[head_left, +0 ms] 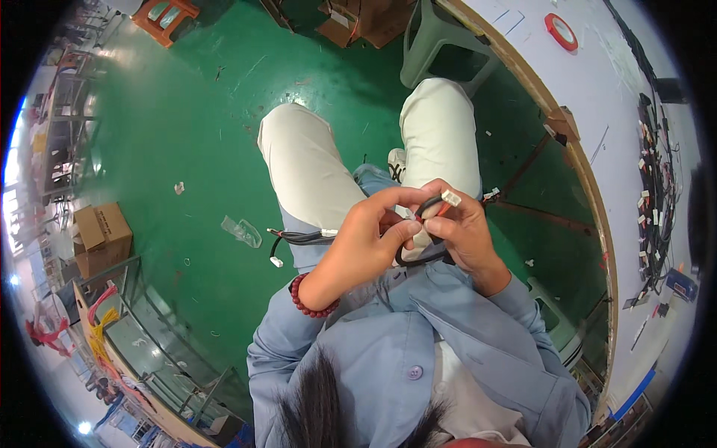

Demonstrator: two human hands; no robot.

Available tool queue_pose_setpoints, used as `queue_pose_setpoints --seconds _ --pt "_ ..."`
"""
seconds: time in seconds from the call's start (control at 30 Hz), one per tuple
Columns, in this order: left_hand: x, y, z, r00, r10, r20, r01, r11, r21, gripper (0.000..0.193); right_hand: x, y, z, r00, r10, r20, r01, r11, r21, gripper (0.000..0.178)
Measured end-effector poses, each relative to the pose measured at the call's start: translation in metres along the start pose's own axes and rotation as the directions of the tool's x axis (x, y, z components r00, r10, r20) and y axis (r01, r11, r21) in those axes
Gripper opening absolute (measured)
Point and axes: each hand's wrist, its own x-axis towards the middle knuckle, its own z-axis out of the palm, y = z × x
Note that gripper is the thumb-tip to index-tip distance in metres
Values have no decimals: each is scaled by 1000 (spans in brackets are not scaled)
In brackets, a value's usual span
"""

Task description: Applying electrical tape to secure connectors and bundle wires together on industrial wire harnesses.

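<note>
Above my lap, both hands are closed on a wire harness (429, 204) with black sleeving and some red and orange wires. My left hand (370, 237) pinches it between thumb and fingers. My right hand (463, 230) grips it close by, the two thumbs nearly meeting. A white plug connector (450, 198) sticks up beside my right fingers. Another bundle of black cables (299, 238) lies across my thigh, with small white connectors (276, 262) at its left end. Whether it joins the harness in my hands is hidden behind the left hand.
To the right runs a white worktable (597, 112) with a red tape roll (561, 32) and a pile of black cables (653, 194). A grey-green stool (441, 45) stands ahead. On the left are a cardboard box (102, 239), an orange stool (164, 19) and a clear plastic bag (243, 231).
</note>
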Motion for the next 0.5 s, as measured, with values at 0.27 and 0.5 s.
queue_pose_setpoints --seconds 0.27,0.5 --pt "1 6 -6 987 -159 6 157 982 102 23 -10 -5 12 987 -60 -150 50 996 -70 42" --pt "-3 2 -5 994 -86 -69 89 995 42 22 -5 -20 11 977 129 -169 -124 991 40 42"
